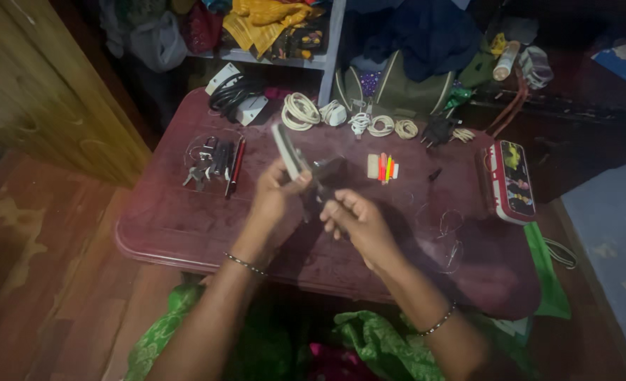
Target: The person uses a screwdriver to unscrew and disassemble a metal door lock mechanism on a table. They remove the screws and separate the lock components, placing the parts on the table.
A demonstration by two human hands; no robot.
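Starting at nine o'clock on our low maroon table (186, 233), we see a small heap of metal tools (203, 166) with a red pen-like stick (236, 166) lying beside it, well apart from our hands; further up at eleven o'clock a black coiled cable (232, 92) sits with a white adapter block (251, 109). Near the table's middle our left hand (274, 201) is curled, thumb and fingers pinching a flat grey plate (288, 152) that stands tilted on edge, its upper end leaning toward eleven o'clock. Just to its right our right hand (355, 219) is curled too, fingertips closed on a small dark device (325, 175) held between both hands, raised above the tabletop; motion blur hides exactly how the plate and the device meet. We judge both pieces light and stiff, hard plastic or thin metal, smooth enough to slip, so the plate is best held by its long edges and the device by its sides. At one o'clock lies a little bundle of coloured sticks (383, 168), with white coiled cords (300, 111) and a black plug (437, 131) along the far edge at twelve, and at three o'clock a red oblong case (508, 180) rests near the table's rim
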